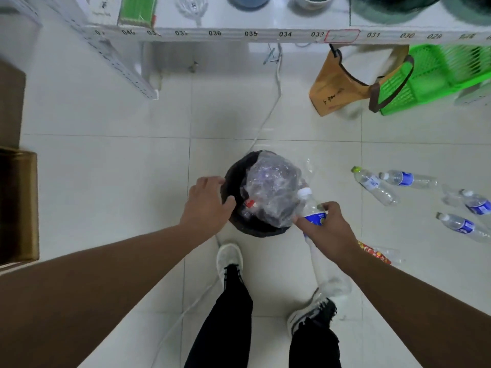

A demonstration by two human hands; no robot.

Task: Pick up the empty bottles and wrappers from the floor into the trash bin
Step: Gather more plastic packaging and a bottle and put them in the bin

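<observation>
1. The trash bin (233,221) is a dark round tub on the pale tiled floor (106,168), just ahead of the person's feet, and a crumpled clear plastic bag (271,189) heaped with trash bulges out of its top.
2. The right hand (328,232) grips a clear bottle (310,208) around its blue label; the white cap points up and away, touching the right side of the plastic bag, and the bottle's lower end trails toward the near side below the wrist. The label's print is too small to read.
3. The left hand (206,201) rests on the bin's left rim, fingers spread loosely and thumb hooked over the edge, holding nothing else.
4. To the right, well apart from the hands, four more bottles lie on the floor: one with a green cap (374,185), and three with blue labels (409,179) (477,204) (462,227); their wording cannot be read.
5. A red and yellow wrapper (374,252) lies just right of the right wrist, its print illegible.
6. At the far side a white shelf edge (265,34) carries numbered tags, among them 036, 034, 031 and 030.
7. Under it stand a wooden stool (337,88) with dark handwriting that I cannot make out and a green basket (438,75).
</observation>
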